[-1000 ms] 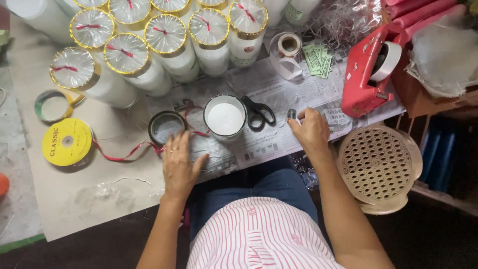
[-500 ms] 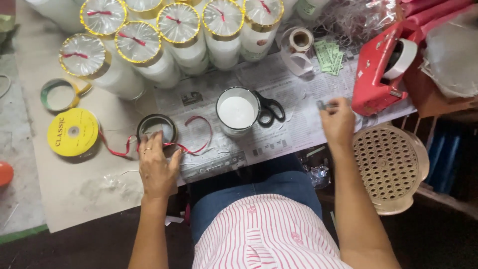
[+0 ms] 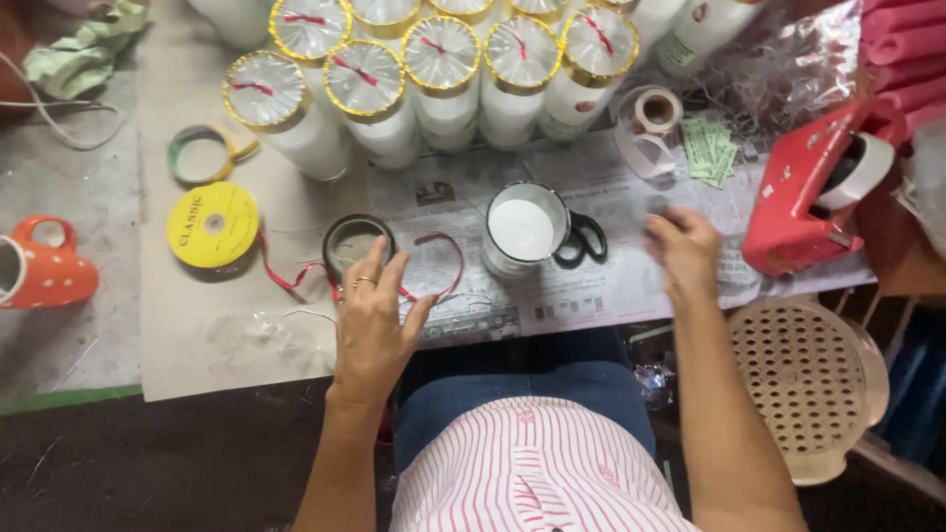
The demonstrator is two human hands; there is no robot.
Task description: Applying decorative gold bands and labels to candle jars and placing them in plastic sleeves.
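Observation:
My left hand [image 3: 374, 320] lies flat on the work surface with its fingers spread. The fingertips reach the edge of a black tape ring [image 3: 357, 241] and a loose red ribbon [image 3: 439, 258]. Nothing is gripped in it. My right hand [image 3: 683, 251] hovers blurred over the newspaper [image 3: 611, 286], fingers curled at the tips; whether they pinch something is unclear. Between the hands stands an uncovered glass candle jar [image 3: 522, 232] of white wax, with black scissors [image 3: 583, 239] lying against its right side.
Several wrapped candles [image 3: 443, 59] with gold rims stand at the back. A yellow ribbon spool [image 3: 212, 225], a green-yellow tape ring [image 3: 202, 153] and an orange mug [image 3: 39, 271] lie left. A red tape dispenser [image 3: 803, 202], label roll [image 3: 655, 110] and beige perforated stool [image 3: 813, 374] are right.
The view has shifted left, bringing the orange mug in. My left hand moved back towards the black ring and ribbon. My right hand came down from near the dispenser onto the newspaper.

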